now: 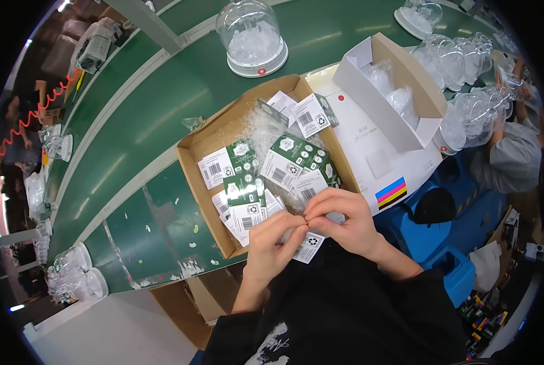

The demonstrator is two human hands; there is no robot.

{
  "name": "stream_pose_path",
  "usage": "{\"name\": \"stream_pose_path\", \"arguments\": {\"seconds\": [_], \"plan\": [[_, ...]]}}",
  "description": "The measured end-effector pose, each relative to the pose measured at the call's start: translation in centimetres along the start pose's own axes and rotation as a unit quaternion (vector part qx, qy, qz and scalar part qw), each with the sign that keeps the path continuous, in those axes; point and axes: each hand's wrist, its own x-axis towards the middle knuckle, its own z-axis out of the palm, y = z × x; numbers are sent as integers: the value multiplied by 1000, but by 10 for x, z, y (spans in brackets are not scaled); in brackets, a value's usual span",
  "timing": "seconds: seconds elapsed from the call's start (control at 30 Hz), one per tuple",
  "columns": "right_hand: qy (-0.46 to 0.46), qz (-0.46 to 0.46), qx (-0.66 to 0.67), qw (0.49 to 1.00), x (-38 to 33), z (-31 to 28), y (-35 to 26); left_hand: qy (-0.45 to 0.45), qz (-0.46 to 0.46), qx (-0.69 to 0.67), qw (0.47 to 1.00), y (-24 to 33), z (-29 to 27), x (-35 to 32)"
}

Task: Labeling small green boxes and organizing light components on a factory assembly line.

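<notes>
"Where are the hands?"

"Low in the centre. The left hand (273,244) and right hand (344,222) meet, thumb and fingertips of each pinched together; what sits between the tips is too small to tell."

"And the white paper card with a black barcode (309,248)?"

"Just below the joined fingers, partly covered by them, in front of the black shirt (357,304)."

"What lies beyond?"

"A shallow brown cardboard tray (200,204), its near wall right by the hands. Inside are loose green-and-white printed cards (244,188) and a tangle of clear plastic strands (261,132)."

"Anything in the way?"

"On the right, an open white cardboard carton (369,103) stands tilted on a white sheet (372,137), holding bagged clear pieces (401,102)."

"Room to move?"

"Left of the tray, the green bench (168,222) carries small scraps up to its near edge. Past the tray's far wall stands a clear dome on a round white base (252,39); more clear domes (460,61) crowd the far right."
</notes>
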Motion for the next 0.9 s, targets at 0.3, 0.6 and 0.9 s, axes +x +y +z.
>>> {"name": "stream_pose_path", "arguments": {"seconds": [0.3,0.6,0.9], "plan": [[2,37,38,999,-1,1,2,-30,-90,-152,984,-14,-2,-17],[4,59,110,992,-3,3,2,31,-188,-275,942,-5,2,-10],[9,52,176,983,-6,8,3,36,-105,-365,924,-22,8,-14]]}}
